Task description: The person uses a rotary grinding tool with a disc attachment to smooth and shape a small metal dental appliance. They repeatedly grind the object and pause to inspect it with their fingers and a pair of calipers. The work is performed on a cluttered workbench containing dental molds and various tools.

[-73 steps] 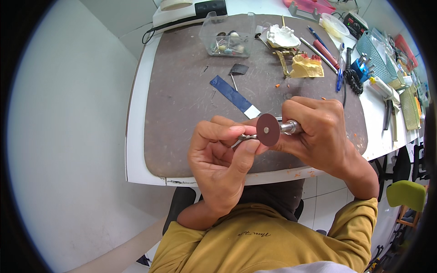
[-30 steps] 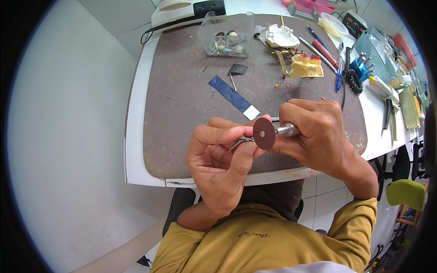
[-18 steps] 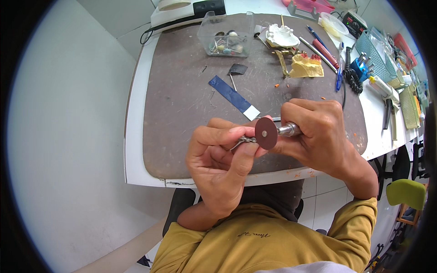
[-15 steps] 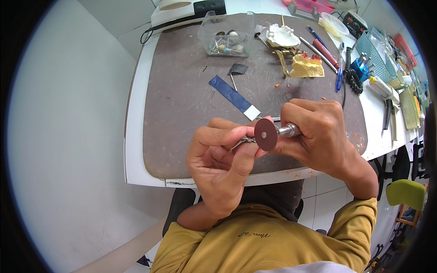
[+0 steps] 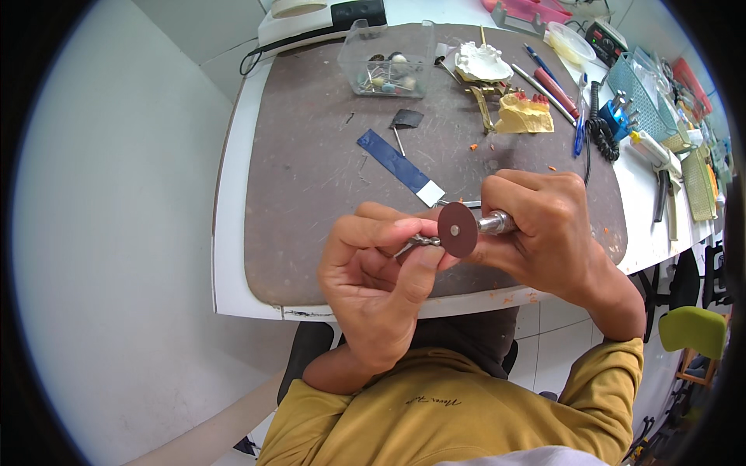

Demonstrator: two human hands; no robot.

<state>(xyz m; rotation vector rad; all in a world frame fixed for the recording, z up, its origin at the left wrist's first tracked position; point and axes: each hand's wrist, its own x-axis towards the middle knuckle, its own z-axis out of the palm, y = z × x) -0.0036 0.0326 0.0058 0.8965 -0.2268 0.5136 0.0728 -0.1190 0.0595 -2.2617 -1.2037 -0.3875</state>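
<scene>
Between thumb and fingertips, my left hand (image 5: pixel 379 268) pinches a small silvery metal dental framework (image 5: pixel 424 240), partly covered by the fingers. My right hand (image 5: pixel 544 229) is wrapped round a metal rotary handpiece (image 5: pixel 495 223). On the handpiece's tip sits a round brown cutting disc (image 5: pixel 458 230), its flat face toward me. The disc's left edge is right beside the framework; whether they touch I cannot tell. Beyond my hands lies a strip of blue paper (image 5: pixel 392 161) with a white end, and a thin metal tool partly hidden behind the disc.
Farther back stand a clear plastic box (image 5: pixel 386 78) of mounted burs, a white plaster cast (image 5: pixel 482 62) on a brass articulator and a yellow cast (image 5: pixel 524 114) with red on top. Pens, a blue bur stand (image 5: pixel 618 116) and baskets (image 5: pixel 645 93) line the right. A wall (image 5: pixel 124 233) rises at left.
The disc and handpiece have shifted slightly to the right, baring a little more of the metal framework. My left hand stays almost in place.
</scene>
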